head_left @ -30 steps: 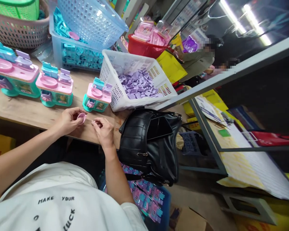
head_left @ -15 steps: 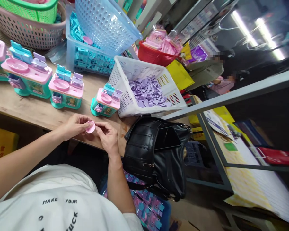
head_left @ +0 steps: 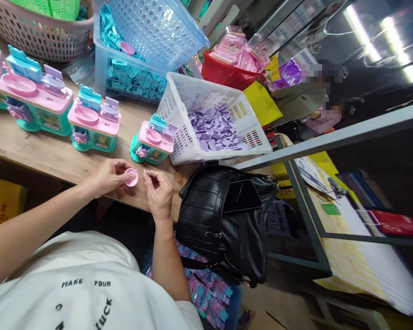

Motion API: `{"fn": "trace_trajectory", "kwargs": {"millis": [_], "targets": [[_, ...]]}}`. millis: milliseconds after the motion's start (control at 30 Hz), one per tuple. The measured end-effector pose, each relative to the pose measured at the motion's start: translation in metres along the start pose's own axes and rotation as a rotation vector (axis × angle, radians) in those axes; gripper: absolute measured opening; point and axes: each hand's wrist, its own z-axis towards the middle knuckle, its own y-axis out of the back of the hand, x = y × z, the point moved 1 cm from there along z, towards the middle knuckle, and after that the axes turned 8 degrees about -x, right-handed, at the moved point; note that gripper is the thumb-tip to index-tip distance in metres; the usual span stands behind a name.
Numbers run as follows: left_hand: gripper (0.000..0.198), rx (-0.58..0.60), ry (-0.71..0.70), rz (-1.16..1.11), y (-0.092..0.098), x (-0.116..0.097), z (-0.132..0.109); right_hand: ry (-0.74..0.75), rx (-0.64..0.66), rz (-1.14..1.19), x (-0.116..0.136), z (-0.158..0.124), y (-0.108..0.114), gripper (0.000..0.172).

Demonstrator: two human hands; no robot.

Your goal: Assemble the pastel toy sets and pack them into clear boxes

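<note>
My left hand (head_left: 112,177) is closed, its thumb and fingers pinching the edge of a small round pink toy basin (head_left: 132,178) above the table's front edge. A short distance to the right, my right hand (head_left: 159,193) is closed in a pinch on a tiny pale piece (head_left: 145,172), too small to name. Basin and right fingertips are apart. Just beyond the hands stands a toy kitchen counter (head_left: 153,142) in pink and teal, with a basin on top. More of these sit to the left, including one toy counter (head_left: 94,123) and a nearer-looking toy counter (head_left: 37,98).
A white crate (head_left: 184,151) of purple parts stands behind the right hand. A black bag (head_left: 201,208) hangs beside the right forearm. Behind are a blue bin (head_left: 101,68) of turquoise parts and a red basket (head_left: 215,73). A metal frame bar (head_left: 330,140) crosses at right; people sit beyond.
My right hand has drawn away from the pink basin to the right, leaving a gap. The left hand still holds the basin, now slightly turned. The whole view has shifted a little.
</note>
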Motion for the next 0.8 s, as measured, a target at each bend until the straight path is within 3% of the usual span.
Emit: {"fn": "trace_trajectory", "kwargs": {"millis": [167,400,600,800], "targets": [[0.054,-0.064,-0.144,0.093,-0.005,0.006,-0.004,0.053,-0.060,0.055,0.011,-0.005,-0.009,0.025],[0.032,-0.183,-0.365,0.237,-0.010,0.012,-0.011,-0.086,-0.081,0.111,0.009,-0.016,-0.019,0.026],[0.026,-0.245,-0.500,0.335,-0.012,0.018,-0.014,-0.053,-0.096,0.080,0.010,-0.017,-0.019,0.026],[0.017,-0.427,-0.879,0.525,-0.017,0.034,-0.016,0.079,-0.153,-0.086,0.015,-0.019,-0.026,0.030]]}}
